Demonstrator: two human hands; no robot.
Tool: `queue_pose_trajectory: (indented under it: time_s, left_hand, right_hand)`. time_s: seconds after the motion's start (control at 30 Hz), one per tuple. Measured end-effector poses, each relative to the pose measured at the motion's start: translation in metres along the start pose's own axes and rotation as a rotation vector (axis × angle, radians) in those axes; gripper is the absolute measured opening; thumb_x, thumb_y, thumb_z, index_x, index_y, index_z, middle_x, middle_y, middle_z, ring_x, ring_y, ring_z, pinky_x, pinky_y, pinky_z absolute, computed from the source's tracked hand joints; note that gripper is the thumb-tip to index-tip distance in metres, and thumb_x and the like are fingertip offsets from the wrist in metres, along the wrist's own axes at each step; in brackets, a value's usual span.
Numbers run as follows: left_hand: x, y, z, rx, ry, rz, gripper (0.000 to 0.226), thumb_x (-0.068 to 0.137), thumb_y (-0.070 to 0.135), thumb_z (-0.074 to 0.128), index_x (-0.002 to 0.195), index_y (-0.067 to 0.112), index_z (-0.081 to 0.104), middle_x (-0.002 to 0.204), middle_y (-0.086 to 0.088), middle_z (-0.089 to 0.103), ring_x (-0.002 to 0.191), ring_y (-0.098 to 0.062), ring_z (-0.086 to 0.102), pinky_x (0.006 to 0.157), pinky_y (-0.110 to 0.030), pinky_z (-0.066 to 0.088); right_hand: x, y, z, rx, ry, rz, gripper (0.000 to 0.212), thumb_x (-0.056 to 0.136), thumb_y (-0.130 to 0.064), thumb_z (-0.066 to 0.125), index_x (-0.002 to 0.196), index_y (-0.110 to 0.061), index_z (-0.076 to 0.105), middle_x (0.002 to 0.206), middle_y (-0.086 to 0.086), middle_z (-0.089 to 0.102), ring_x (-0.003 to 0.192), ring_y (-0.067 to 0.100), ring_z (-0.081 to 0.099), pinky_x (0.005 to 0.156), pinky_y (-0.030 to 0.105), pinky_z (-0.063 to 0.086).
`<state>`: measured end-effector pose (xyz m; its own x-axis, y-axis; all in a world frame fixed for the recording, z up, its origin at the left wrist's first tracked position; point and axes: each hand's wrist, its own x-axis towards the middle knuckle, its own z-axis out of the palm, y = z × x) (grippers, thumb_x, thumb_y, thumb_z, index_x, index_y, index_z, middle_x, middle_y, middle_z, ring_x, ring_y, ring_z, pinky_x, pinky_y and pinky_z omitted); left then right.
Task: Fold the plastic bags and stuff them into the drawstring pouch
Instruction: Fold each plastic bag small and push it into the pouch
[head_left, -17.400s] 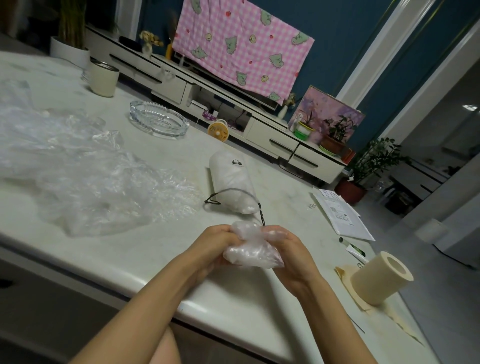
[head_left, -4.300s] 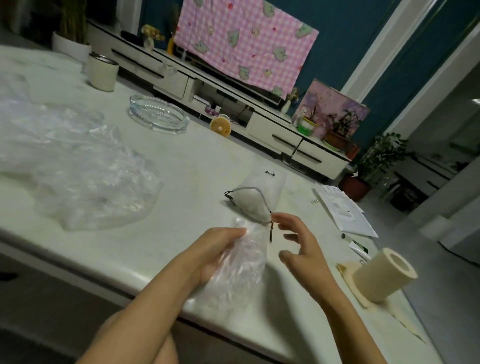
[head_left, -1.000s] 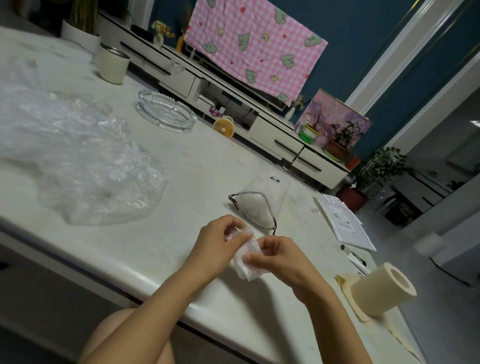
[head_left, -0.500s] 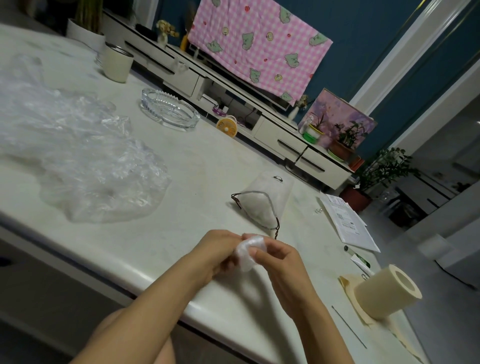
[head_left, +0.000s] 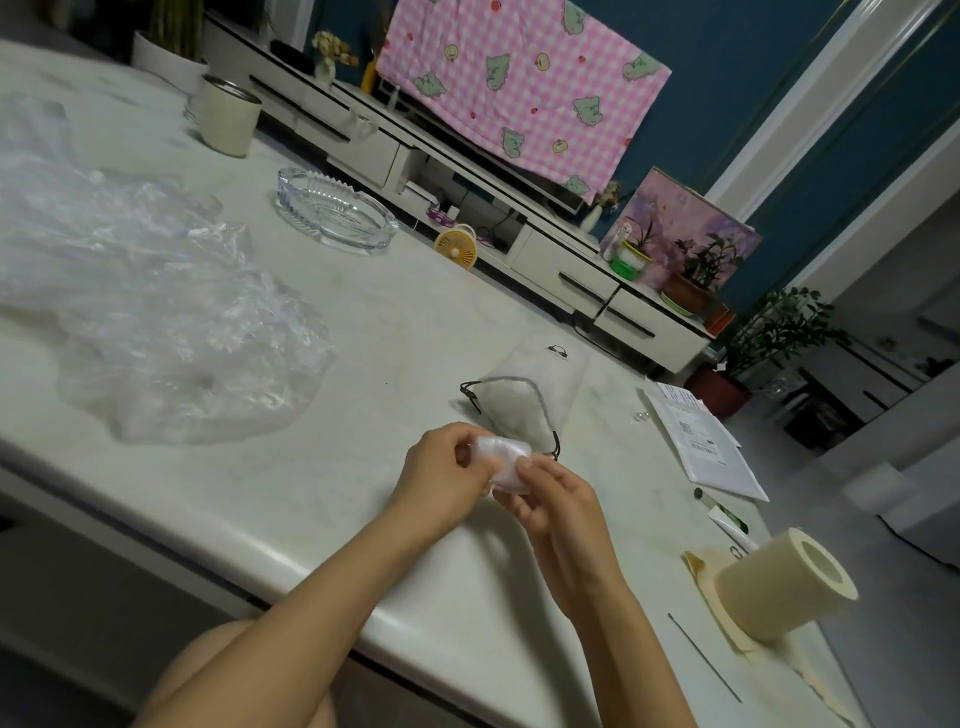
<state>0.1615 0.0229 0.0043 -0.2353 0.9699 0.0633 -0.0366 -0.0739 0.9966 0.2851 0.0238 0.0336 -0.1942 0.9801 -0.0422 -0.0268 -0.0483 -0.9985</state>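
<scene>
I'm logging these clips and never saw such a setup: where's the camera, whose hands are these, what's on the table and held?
No machine: a person works bare-handed, filmed by one camera worn on their head, looking down. The left hand and right hand together pinch a small folded clear plastic bag in their fingers, over the pale stone-look table. Just beyond lies the white drawstring pouch with a dark cord. Left of it sits a heap of crumpled clear plastic bags; farther back, a clear glass ashtray; at right, a cream paper roll.
</scene>
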Motion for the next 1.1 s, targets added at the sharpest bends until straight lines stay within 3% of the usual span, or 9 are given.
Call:
queue_pose_trajectory:
  time_s: [0.17, 0.3, 0.43, 0.53, 0.63, 0.73, 0.83, 1.0, 1.1]
  left_hand:
    - [0.009, -0.005, 0.011, -0.008, 0.035, -0.048, 0.007, 0.088, 0.004, 0.06, 0.094, 0.009, 0.062, 0.07, 0.001, 0.061, 0.058, -0.013, 0.06, 0.07, -0.028, 0.051]
    - [0.019, -0.007, 0.022, -0.038, 0.018, -0.098, 0.008, 0.089, 0.004, 0.059, 0.097, 0.004, 0.062, 0.068, 0.0, 0.06, 0.058, -0.015, 0.059, 0.075, -0.033, 0.053]
    - [0.04, 0.005, 0.039, -0.071, -0.069, -0.133, 0.015, 0.088, 0.011, 0.061, 0.101, 0.002, 0.062, 0.083, -0.006, 0.061, 0.07, -0.021, 0.06, 0.078, -0.035, 0.055]
    - [0.048, 0.008, 0.045, 0.023, 0.168, 0.019, 0.006, 0.088, 0.012, 0.057, 0.092, 0.016, 0.059, 0.1, -0.006, 0.063, 0.081, -0.017, 0.057, 0.074, -0.023, 0.045]
    - [0.061, -0.001, 0.039, 0.384, 0.441, 0.247, 0.036, 0.085, 0.003, 0.051, 0.119, 0.015, 0.054, 0.121, -0.007, 0.049, 0.107, -0.023, 0.048, 0.085, -0.031, 0.041]
    - [0.087, -0.012, 0.032, 0.699, 0.301, 0.171, 0.048, 0.094, 0.012, 0.045, 0.14, 0.02, 0.037, 0.136, -0.005, 0.038, 0.122, -0.023, 0.035, 0.095, -0.031, 0.032]
    - [0.101, -0.018, 0.027, 0.811, 0.187, 0.147, 0.029, 0.098, 0.024, 0.041, 0.125, 0.019, 0.052, 0.127, -0.004, 0.05, 0.117, -0.023, 0.041, 0.09, -0.031, 0.031]
    - [0.097, -0.004, 0.025, 0.657, 0.102, 0.182, 0.018, 0.095, 0.018, 0.044, 0.1, 0.009, 0.058, 0.111, -0.008, 0.056, 0.103, -0.027, 0.05, 0.082, -0.035, 0.039]
    - [0.086, 0.004, 0.029, 0.556, -0.036, 0.228, 0.01, 0.091, 0.013, 0.047, 0.088, 0.007, 0.054, 0.106, -0.009, 0.055, 0.097, -0.029, 0.052, 0.082, -0.037, 0.042]
  right_hand:
    - [0.01, 0.007, -0.004, -0.084, 0.293, -0.046, 0.022, 0.079, 0.003, 0.069, 0.096, 0.005, 0.056, 0.09, 0.022, 0.06, 0.077, 0.029, 0.066, 0.08, 0.039, 0.058]
    - [0.016, 0.001, -0.015, -0.086, 0.246, 0.026, 0.037, 0.078, 0.007, 0.069, 0.107, -0.002, 0.049, 0.093, 0.022, 0.065, 0.069, 0.027, 0.069, 0.072, 0.03, 0.058]
    - [0.032, -0.011, -0.029, -0.122, 0.276, -0.041, 0.016, 0.08, 0.013, 0.064, 0.095, 0.009, 0.059, 0.078, 0.02, 0.06, 0.059, 0.018, 0.065, 0.058, 0.022, 0.055]
    - [0.04, -0.015, -0.037, -0.21, 0.33, -0.101, 0.014, 0.08, 0.014, 0.062, 0.083, 0.0, 0.062, 0.072, 0.014, 0.06, 0.058, 0.016, 0.061, 0.057, 0.02, 0.054]
    - [0.043, -0.015, -0.043, -0.33, 0.324, -0.131, 0.017, 0.079, 0.012, 0.063, 0.079, -0.005, 0.064, 0.071, 0.007, 0.064, 0.063, 0.015, 0.061, 0.06, 0.024, 0.056]
    - [0.047, -0.006, -0.043, -0.447, 0.291, -0.14, 0.016, 0.08, 0.004, 0.067, 0.076, -0.011, 0.067, 0.065, 0.0, 0.065, 0.057, 0.007, 0.058, 0.055, 0.021, 0.049]
    - [0.055, 0.003, -0.038, -0.52, 0.303, -0.203, 0.012, 0.079, -0.002, 0.071, 0.073, -0.013, 0.067, 0.064, 0.001, 0.062, 0.059, 0.012, 0.052, 0.056, 0.024, 0.042]
    - [0.071, 0.014, -0.023, -0.674, 0.409, -0.429, 0.015, 0.078, -0.008, 0.073, 0.074, -0.016, 0.062, 0.07, -0.004, 0.063, 0.065, 0.013, 0.055, 0.063, 0.025, 0.043]
    - [0.079, 0.017, -0.021, -1.04, 0.562, -0.824, 0.011, 0.072, -0.006, 0.075, 0.074, -0.013, 0.067, 0.086, 0.003, 0.06, 0.079, 0.021, 0.048, 0.071, 0.02, 0.032]
